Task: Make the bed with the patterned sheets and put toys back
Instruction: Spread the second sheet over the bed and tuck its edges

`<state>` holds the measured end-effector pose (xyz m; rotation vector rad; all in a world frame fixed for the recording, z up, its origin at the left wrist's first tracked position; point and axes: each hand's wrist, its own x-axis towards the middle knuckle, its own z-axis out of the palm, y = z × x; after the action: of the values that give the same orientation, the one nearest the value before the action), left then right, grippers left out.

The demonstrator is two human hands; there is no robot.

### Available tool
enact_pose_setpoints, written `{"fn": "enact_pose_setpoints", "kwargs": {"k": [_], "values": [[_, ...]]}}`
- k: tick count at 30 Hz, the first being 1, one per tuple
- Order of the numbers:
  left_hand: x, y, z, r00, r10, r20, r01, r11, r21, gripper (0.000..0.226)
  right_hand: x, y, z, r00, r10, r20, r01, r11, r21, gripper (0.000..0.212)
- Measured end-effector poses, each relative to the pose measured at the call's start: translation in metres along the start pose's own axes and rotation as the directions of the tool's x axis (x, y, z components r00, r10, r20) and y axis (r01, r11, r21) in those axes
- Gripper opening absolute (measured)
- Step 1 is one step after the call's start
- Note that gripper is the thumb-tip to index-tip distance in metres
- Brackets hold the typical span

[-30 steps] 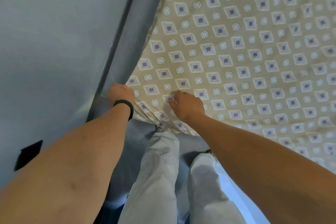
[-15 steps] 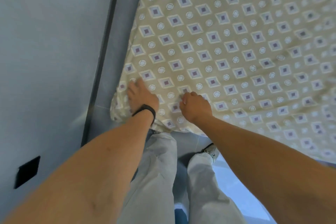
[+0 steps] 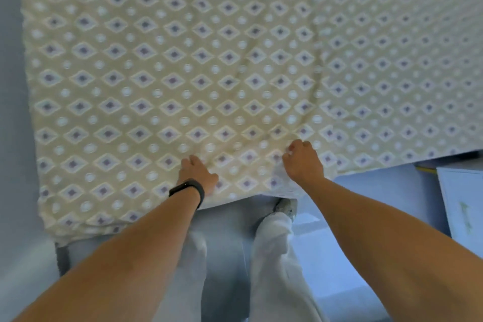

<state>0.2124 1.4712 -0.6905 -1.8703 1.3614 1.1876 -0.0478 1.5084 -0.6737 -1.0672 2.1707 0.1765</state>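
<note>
Now the view faces the bed square on: half a second ago the grey wall filled the left third of the frame and the bed ran off at a slant, whereas only a thin grey strip is left along the left edge. The patterned sheet [image 3: 235, 65], cream with purple diamonds and white dots, fills the upper two thirds of the frame, and its near edge hangs across the middle. Both hands have shifted rightward along that edge, away from the corner that now shows at lower left.

The left hand [image 3: 197, 174], with a black wristband [image 3: 187, 189], lies flat on the sheet near the edge, fingers straight and close together, as it lay half a second ago. The right hand [image 3: 303, 162] sits just right of it, fingers curled into the fabric and bunching a fold, with creases running up from the knuckles; it gripped the sheet earlier too.

Motion blur softens the whole pattern, most at the top. The right fingertips are buried in the fold, so how much cloth they hold cannot be told. Pale trousers [image 3: 274, 269] and one shoe [image 3: 285, 206] show between the forearms. A white sheet of paper [image 3: 462, 204] on the floor is cut off by the right edge, and its markings are unreadable.
</note>
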Motion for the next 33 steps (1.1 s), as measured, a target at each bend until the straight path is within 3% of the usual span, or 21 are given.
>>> {"fn": "enact_pose_setpoints", "kwargs": {"k": [3,6,9,11,13,16,18,21,24,26,30,33], "values": [[-0.003,0.065,0.020,0.999,0.014,-0.031,-0.013,1.000,0.021,0.084,0.017,0.082,-0.020,0.985,0.155,-0.075,-0.143,0.978,0.152,0.042],[-0.007,0.137,0.045,0.991,0.054,-0.120,-0.051,0.998,0.028,0.081,0.026,0.141,-0.021,0.971,0.239,0.013,-0.232,0.923,0.306,0.056],[-0.011,0.214,0.065,0.918,0.371,-0.143,-0.336,0.916,0.220,0.075,0.035,0.161,-0.018,0.987,0.083,0.139,-0.118,0.955,0.271,0.021],[-0.017,0.266,0.080,0.758,0.648,-0.076,-0.522,0.672,0.526,0.072,0.039,0.166,-0.021,0.971,-0.051,0.234,-0.003,0.974,0.225,0.032],[-0.022,0.306,0.089,0.638,0.763,0.107,-0.532,0.337,0.777,0.073,0.036,0.177,-0.030,0.950,-0.162,0.269,0.083,0.956,0.281,0.033],[-0.023,0.340,0.085,0.603,0.715,0.353,-0.472,-0.037,0.881,0.056,0.027,0.202,-0.042,0.929,-0.271,0.251,0.150,0.898,0.413,0.031],[-0.029,0.353,0.080,0.610,0.628,0.482,-0.513,-0.150,0.845,0.031,0.019,0.213,-0.048,0.921,-0.319,0.223,0.192,0.871,0.453,0.028],[-0.042,0.361,0.074,0.586,0.604,0.541,-0.546,-0.200,0.814,0.020,0.007,0.215,-0.046,0.920,-0.341,0.195,0.196,0.829,0.524,0.025],[-0.043,0.359,0.081,0.543,0.616,0.571,-0.535,-0.270,0.800,0.027,0.008,0.224,-0.032,0.946,-0.287,0.152,0.163,0.825,0.542,0.020],[-0.040,0.355,0.092,0.552,0.620,0.558,-0.512,-0.277,0.813,0.030,0.015,0.229,-0.027,0.958,-0.246,0.149,0.138,0.848,0.511,0.018],[-0.031,0.342,0.116,0.547,0.689,0.475,-0.488,-0.198,0.850,0.024,0.028,0.229,-0.024,0.942,-0.277,0.190,0.210,0.927,0.311,0.017],[-0.035,0.332,0.130,0.480,0.741,0.470,-0.510,-0.201,0.837,0.024,0.028,0.235,-0.026,0.943,-0.229,0.243,0.192,0.967,0.169,0.011]]}}
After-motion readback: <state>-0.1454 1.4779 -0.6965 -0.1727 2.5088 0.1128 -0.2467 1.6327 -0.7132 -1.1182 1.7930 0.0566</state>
